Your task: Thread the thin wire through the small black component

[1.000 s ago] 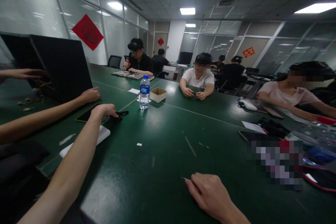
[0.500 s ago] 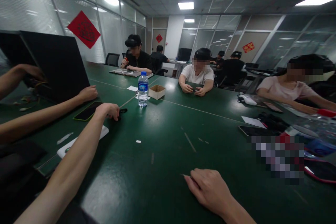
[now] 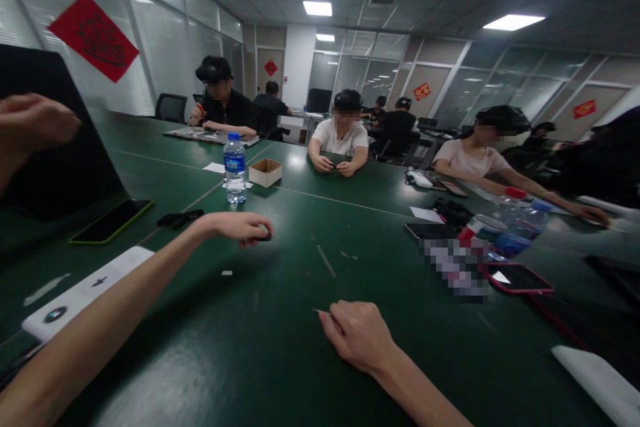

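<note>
My left hand (image 3: 245, 228) is closed over the middle of the green table, with the forearm reaching in from the lower left. A small dark object (image 3: 266, 237) pokes out from under its fingers; its kind cannot be made out. My right hand (image 3: 357, 337) rests nearer to me, knuckles up and fingers curled in. A thin, pale, pointed tip (image 3: 317, 311) sticks out past its thumb, while the rest is hidden in the grip. Behind my left wrist lies a folded black item (image 3: 180, 218), and a small white paper scrap (image 3: 227, 273) lies between the hands.
A water bottle (image 3: 235, 170) and an open cardboard box (image 3: 265, 173) stand beyond my left hand. To the left are a green-edged phone (image 3: 113, 221), a white device (image 3: 87, 290) and a co-worker's hand (image 3: 37, 121) before a black screen. Phones and bottles (image 3: 515, 230) sit right.
The view has turned right. My left hand has moved away from the folded black item toward the table's middle, carrying the small dark object. My right hand keeps its curled pose.
</note>
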`<action>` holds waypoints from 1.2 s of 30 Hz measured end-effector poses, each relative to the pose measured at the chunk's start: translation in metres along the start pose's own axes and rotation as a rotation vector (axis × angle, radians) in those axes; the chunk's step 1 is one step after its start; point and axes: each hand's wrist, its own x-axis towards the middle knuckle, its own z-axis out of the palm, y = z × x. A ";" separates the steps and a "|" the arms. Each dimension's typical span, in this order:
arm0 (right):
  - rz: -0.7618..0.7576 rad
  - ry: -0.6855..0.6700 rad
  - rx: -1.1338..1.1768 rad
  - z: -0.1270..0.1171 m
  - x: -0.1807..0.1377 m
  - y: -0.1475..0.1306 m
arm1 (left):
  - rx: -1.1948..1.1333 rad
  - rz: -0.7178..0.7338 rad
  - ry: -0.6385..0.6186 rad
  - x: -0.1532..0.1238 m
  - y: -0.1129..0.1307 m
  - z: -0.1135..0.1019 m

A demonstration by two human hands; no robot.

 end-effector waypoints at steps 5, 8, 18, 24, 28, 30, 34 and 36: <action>0.186 0.012 -0.084 -0.005 0.001 0.016 | 0.072 0.449 0.103 0.033 0.047 0.092; 0.251 -0.016 -0.140 -0.008 0.002 0.021 | 0.054 0.622 0.185 0.038 0.053 0.127; 0.294 -0.089 -0.155 -0.007 0.006 0.017 | -0.197 0.542 0.216 0.042 0.041 0.149; 0.289 -0.100 -0.168 -0.008 0.006 0.015 | -0.246 0.482 0.213 0.044 0.036 0.154; 0.295 -0.112 -0.178 -0.008 0.007 0.013 | -0.221 0.479 0.240 0.044 0.035 0.155; 0.291 -0.129 -0.172 -0.008 0.007 0.012 | -0.148 0.503 0.298 0.044 0.036 0.155; 0.268 -0.140 -0.177 -0.009 0.009 0.008 | 0.017 0.557 0.385 0.044 0.038 0.157; 0.261 -0.144 -0.185 -0.009 0.009 0.007 | 0.072 0.545 0.384 0.044 0.038 0.159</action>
